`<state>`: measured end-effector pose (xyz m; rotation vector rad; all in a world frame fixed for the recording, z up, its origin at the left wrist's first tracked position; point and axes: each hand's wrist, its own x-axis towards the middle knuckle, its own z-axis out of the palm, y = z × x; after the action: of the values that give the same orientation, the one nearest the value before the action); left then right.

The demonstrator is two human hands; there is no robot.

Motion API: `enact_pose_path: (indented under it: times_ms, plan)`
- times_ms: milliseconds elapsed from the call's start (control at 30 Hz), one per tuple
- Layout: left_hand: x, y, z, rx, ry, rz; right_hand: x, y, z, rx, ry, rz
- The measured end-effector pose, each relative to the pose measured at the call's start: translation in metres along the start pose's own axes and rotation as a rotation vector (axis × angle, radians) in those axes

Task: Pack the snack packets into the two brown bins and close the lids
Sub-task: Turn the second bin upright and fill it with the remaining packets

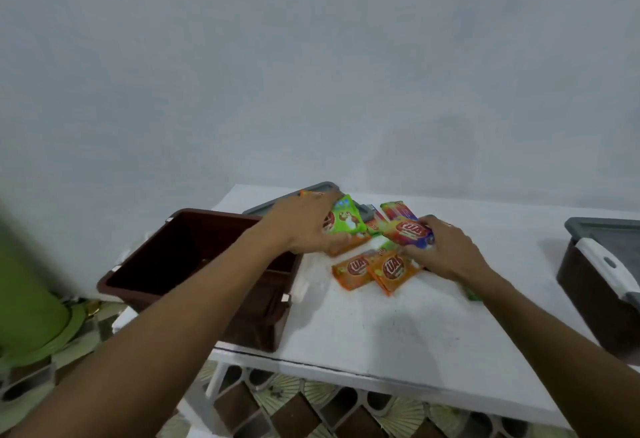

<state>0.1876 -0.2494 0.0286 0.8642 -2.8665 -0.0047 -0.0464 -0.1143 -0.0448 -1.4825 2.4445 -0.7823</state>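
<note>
Green packet (346, 219) in left hand (308, 226) grip

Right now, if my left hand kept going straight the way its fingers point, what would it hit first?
Probably the purple packet that your right hand grips. Your left hand, holding a green packet, points right across the pile; depth is unclear.

Plain pale wall (311, 56) – white table (398, 333), patterned tile floor (294, 399)
</note>
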Motion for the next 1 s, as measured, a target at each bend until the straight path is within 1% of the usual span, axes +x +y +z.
enact_pose_path:
  times_ms: [67,133,267,367,467,567,633,700,800,1000]
  plan:
    - [-0.009,-0.039,-0.008,0.008,-0.019,-0.041,0.007,-0.035,0.003,0.011,0.0,-0.05]
    - [-0.02,-0.078,-0.012,0.021,-0.092,-0.088,0.013,-0.072,0.006,-0.006,-0.004,-0.117]
    - [-0.044,-0.155,-0.008,0.059,-0.336,-0.097,0.024,-0.153,0.018,-0.05,-0.063,-0.207]
    - [-0.055,-0.2,0.007,0.159,-0.456,-0.032,0.032,-0.209,0.037,-0.209,-0.2,-0.277]
    - [-0.056,-0.218,0.026,0.231,-0.525,0.055,0.032,-0.244,0.07,-0.446,-0.364,-0.362]
    - [-0.05,-0.221,0.041,0.31,-0.546,0.18,0.031,-0.258,0.108,-0.658,-0.494,-0.357]
    - [-0.045,-0.222,0.05,0.373,-0.556,0.255,0.032,-0.26,0.125,-0.717,-0.568,-0.318]
    - [-0.044,-0.224,0.058,0.398,-0.566,0.298,0.031,-0.255,0.135,-0.749,-0.571,-0.3]
    - [-0.043,-0.227,0.062,0.421,-0.551,0.339,0.027,-0.245,0.143,-0.78,-0.508,-0.296]
    - [-0.046,-0.228,0.066,0.415,-0.45,0.387,0.03,-0.244,0.147,-0.77,-0.374,-0.382]
